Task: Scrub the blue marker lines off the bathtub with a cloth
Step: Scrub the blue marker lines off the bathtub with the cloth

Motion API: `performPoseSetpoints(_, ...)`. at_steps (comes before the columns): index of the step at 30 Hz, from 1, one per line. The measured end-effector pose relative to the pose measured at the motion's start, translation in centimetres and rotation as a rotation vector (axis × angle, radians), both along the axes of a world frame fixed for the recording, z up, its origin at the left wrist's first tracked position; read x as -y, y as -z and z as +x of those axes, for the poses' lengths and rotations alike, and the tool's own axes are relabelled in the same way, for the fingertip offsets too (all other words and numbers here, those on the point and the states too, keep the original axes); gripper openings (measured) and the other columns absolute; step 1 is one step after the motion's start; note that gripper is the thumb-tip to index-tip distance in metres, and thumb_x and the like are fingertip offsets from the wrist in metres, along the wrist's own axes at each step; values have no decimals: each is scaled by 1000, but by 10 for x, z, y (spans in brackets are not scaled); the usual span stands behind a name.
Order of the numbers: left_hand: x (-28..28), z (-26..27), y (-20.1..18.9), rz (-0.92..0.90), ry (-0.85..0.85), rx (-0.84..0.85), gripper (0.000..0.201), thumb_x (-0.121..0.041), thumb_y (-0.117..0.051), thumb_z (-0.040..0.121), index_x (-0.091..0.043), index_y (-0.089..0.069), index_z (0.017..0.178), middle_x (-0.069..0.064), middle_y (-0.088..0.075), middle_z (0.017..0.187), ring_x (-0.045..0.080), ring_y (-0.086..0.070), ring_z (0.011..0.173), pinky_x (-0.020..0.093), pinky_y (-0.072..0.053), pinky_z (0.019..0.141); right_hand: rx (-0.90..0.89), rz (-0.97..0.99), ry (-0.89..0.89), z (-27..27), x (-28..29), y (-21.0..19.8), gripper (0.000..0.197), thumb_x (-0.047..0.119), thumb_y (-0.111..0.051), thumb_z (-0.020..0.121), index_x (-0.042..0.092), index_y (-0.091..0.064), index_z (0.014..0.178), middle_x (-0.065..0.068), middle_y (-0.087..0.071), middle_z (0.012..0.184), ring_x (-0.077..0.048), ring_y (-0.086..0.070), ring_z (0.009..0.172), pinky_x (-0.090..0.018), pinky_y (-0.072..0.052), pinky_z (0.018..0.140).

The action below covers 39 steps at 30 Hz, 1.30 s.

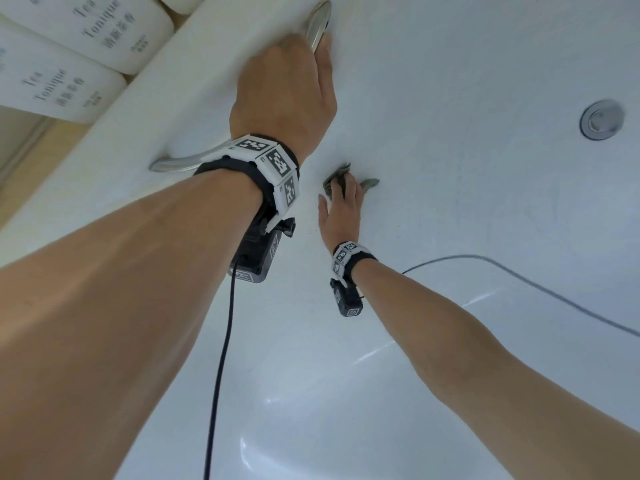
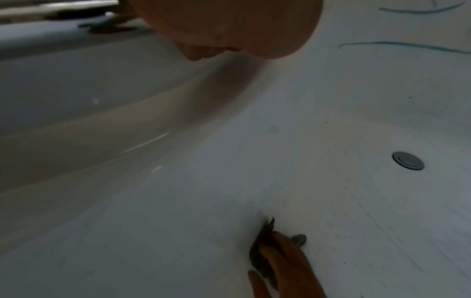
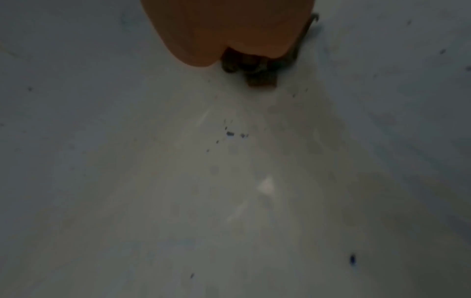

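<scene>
Blue marker lines (image 2: 407,45) curve beyond my right hand (image 1: 341,211), flat on the cloth (image 1: 337,178); left hand (image 1: 287,91) grips the grab bar (image 1: 317,24).

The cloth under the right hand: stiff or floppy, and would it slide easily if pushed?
Probably floppy: the cloth bunches, its ends sticking out around the right hand. It likely slides readily, since the bathtub floor looks smooth and glossy. Seemingly light.

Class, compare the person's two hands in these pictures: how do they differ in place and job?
The left hand is up on the tub's rim, gripping the metal grab handle; the right hand is down inside the bathtub. The left hand holds no cloth; the right hand presses a dark cloth against the tub surface. Both wear marker-tagged wrist cameras.
</scene>
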<state>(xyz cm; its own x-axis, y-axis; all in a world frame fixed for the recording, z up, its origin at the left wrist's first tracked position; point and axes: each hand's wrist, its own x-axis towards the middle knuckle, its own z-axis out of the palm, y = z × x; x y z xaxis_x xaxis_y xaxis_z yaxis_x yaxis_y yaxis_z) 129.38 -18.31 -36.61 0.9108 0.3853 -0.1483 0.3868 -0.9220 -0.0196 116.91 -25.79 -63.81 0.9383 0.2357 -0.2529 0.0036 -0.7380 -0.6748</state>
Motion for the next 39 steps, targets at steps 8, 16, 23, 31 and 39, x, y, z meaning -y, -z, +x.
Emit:
performPoseSetpoints(8, 1, -2, 0, 38, -1, -11, 48, -44, -22, 106, -11, -57, 106, 8, -59, 95, 33, -61, 92, 34, -32, 67, -57, 48, -131, -26, 5, 10, 58, 33, -51, 96, 8, -37, 146, -6, -18, 159, -29, -10, 149, -37, -25, 118)
performPoseSetpoints(16, 1, -2, 1, 72, 24, 3, 50, -44, -22, 106, -9, -58, 109, 13, -64, 104, 35, -61, 95, 34, -31, 69, 75, -20, -872, -32, 14, 12, 62, 52, -52, 85, 11, -47, 131, -3, -36, 142, -31, -26, 138, -44, -34, 113)
performPoseSetpoints(23, 2, 0, 1, 60, -23, -12, 49, -46, -22, 106, -11, -57, 104, 7, -54, 89, 35, -61, 92, 36, -34, 67, 241, 12, -1443, -46, 36, 32, 53, 38, -57, 87, 9, -55, 131, -1, -47, 138, -27, -33, 137, -41, -27, 116)
performPoseSetpoints(31, 4, -1, 0, 21, -16, 5, 52, -45, -22, 106, -7, -57, 104, 18, -64, 100, 40, -61, 93, 41, -39, 69, 298, -35, -1396, 43, 119, 33, 47, 12, -55, 86, 14, -60, 133, 3, -51, 145, -25, -39, 140, -40, -32, 116)
performPoseSetpoints(39, 5, -2, -2, 13, -34, -4, 52, -45, -22, 106, -5, -55, 107, 22, -62, 104, 42, -59, 96, 42, -38, 70, 163, -184, -919, 138, 200, 16, 46, -4, -56, 88, 18, -62, 129, 8, -51, 143, -19, -37, 139, -44, -52, 95)
